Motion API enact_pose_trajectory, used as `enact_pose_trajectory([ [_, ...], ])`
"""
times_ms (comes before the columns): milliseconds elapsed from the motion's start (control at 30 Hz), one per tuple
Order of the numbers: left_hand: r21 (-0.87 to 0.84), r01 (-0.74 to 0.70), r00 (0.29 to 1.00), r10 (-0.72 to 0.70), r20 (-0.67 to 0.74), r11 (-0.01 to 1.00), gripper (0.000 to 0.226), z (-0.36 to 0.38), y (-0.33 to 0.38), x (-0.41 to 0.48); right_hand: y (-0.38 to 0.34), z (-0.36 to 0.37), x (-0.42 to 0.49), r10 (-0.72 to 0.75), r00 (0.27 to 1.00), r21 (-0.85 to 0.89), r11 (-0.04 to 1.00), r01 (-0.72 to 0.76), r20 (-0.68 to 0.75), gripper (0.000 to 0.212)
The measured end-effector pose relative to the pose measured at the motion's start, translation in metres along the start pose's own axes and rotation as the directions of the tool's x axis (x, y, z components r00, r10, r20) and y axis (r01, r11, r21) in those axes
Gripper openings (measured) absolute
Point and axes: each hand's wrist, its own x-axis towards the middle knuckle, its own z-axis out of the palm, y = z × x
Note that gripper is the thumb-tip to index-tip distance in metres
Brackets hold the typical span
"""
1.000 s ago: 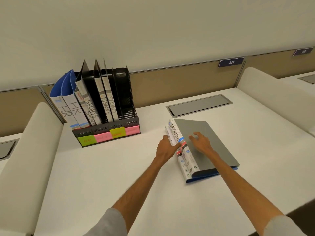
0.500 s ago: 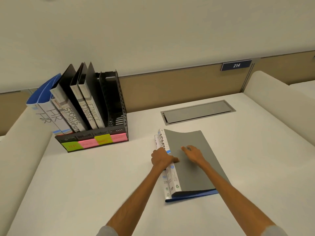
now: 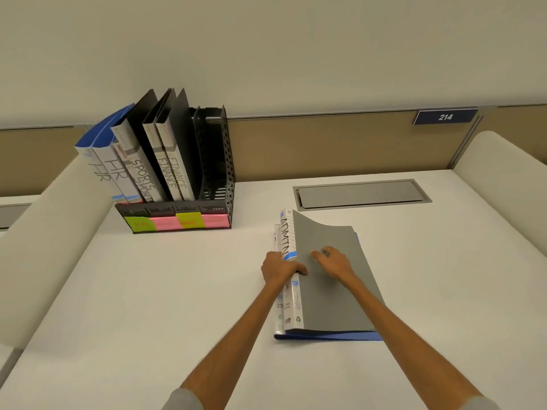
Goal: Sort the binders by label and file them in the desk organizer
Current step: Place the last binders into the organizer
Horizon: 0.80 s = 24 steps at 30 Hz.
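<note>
A grey binder [image 3: 331, 294] with ADMIN on its white spine lies on top of a blue binder [image 3: 334, 337] on the white desk. My left hand [image 3: 279, 269] grips the grey binder's spine edge, thumb over the cover. My right hand [image 3: 333, 260] rests on the grey cover with fingers bent, pressing it. At the back left stands the black desk organizer [image 3: 213, 173], holding binders marked HR [image 3: 114, 173], SPORTS [image 3: 142, 179] and FINANCE [image 3: 174, 176]. Its rightmost slot holds nothing. Green, pink and yellow sticky labels [image 3: 176, 222] line its front.
A grey metal cable hatch [image 3: 361, 194] is set in the desk [image 3: 148, 291] behind the binders. Padded cream dividers [image 3: 44, 232] flank the desk on both sides. A tan partition with a plate reading 214 [image 3: 445, 116] runs along the back.
The view has shifted, so the organizer and binders sit differently in frame. Both hands stay on the grey binder, the left now wrapped further round its spine.
</note>
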Motion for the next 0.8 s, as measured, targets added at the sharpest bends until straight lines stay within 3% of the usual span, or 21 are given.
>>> enact_pose_trajectory([
  [167, -0.260, -0.049, 0.995, 0.024, -0.097, 0.964, 0.070, -0.011, 0.013, -0.017, -0.031, -0.016, 0.001, -0.046, 0.999, 0.086, 0.995, 0.045, 0.014, 0.064],
  [300, -0.345, -0.181, 0.972, 0.113, -0.207, 0.921, 0.068, -0.023, 0.037, -0.028, -0.072, -0.032, 0.002, -0.117, 0.993, 0.197, 0.974, 0.116, -0.003, 0.069],
  [633, -0.180, -0.549, 0.798, 0.448, -0.402, 0.816, 0.043, -0.083, 0.080, -0.040, -0.173, -0.062, -0.029, -0.344, 0.936, 0.472, 0.814, 0.339, -0.079, 0.068],
  [800, -0.117, -0.648, 0.681, 0.504, -0.531, 0.752, 0.057, -0.123, 0.081, -0.038, -0.235, -0.073, -0.050, -0.466, 0.884, 0.548, 0.728, 0.411, -0.044, 0.064],
])
